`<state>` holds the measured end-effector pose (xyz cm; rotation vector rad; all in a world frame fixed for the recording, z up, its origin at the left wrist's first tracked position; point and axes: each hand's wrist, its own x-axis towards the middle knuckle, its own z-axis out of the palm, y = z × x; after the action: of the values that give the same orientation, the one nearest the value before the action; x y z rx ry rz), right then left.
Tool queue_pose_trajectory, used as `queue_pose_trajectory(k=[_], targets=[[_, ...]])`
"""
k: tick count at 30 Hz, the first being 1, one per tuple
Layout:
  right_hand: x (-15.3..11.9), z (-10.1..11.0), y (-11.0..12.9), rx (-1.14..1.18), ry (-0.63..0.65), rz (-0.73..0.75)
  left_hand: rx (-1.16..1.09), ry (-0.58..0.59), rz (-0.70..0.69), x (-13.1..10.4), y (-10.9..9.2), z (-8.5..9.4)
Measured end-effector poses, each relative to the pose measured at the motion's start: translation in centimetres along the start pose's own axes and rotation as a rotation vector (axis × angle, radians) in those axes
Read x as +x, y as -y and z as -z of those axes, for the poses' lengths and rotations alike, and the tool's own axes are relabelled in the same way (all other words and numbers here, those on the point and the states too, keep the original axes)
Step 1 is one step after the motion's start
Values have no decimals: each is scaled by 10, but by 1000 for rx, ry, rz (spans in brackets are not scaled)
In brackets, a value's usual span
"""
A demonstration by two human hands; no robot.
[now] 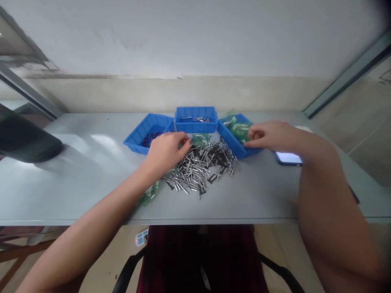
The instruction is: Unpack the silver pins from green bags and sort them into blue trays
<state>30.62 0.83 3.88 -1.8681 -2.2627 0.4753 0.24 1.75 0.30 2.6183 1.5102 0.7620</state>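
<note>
A loose pile of silver and dark metal pins lies on the grey table. Above its left edge is my left hand, fingers curled together; whatever they may pinch is too small to make out. My right hand is at the right blue bin, thumb and fingers closed by a green plastic bag that sits in it. Dark pieces lie in the left blue bin, and a few silver pins in the middle blue bin. Another green bag rests beside my left forearm.
A phone with a lit screen lies beneath my right wrist. On the left stands a dark cylindrical object. Behind the bins is a wall. Chair armrests show below the table edge.
</note>
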Motion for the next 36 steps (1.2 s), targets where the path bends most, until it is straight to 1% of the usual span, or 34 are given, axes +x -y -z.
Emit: queue_pose_trajectory(k=[1,3,4,7,8,10,13,14,15,16,18,19,21,22,25,28,30,34,36], targets=[[0,0,3,-13,-7,-32,56,-7,-8,1,3,0],[0,1,10,-29,-61,-93,177,-24,-16,3,9,2],[1,1,14,-20,-117,-88,233,-14,-32,4,12,3],[3,-1,21,-27,-299,-25,358,92,-97,5,18,5],[4,-2,22,-28,-322,-15,380,120,-111,5,18,5],[6,-6,22,-23,-306,-6,405,159,-133,5,17,4],[9,-12,23,-14,-225,26,431,189,-154,4,16,0],[10,-13,24,-13,-240,42,435,208,-159,3,16,-1],[11,-15,26,-12,-304,62,437,231,-163,3,17,-1],[11,-16,28,-4,-411,82,442,250,-161,3,19,-2],[10,-18,35,45,-666,125,440,275,-166,2,22,-3],[9,-20,39,71,-738,156,436,275,-173,1,23,-3],[6,-24,46,97,-789,229,426,263,-189,1,26,-4],[5,-27,50,96,-779,268,422,256,-197,0,27,-4],[4,-38,60,36,-691,387,420,245,-215,1,27,-5],[5,-48,66,-19,-567,507,417,223,-235,2,25,-5],[5,-53,69,-43,-507,565,416,205,-265,3,24,-4],[4,-56,71,-73,-468,601,413,157,-317,5,22,-4],[3,-56,70,-74,-457,595,414,105,-314,6,22,-4]])
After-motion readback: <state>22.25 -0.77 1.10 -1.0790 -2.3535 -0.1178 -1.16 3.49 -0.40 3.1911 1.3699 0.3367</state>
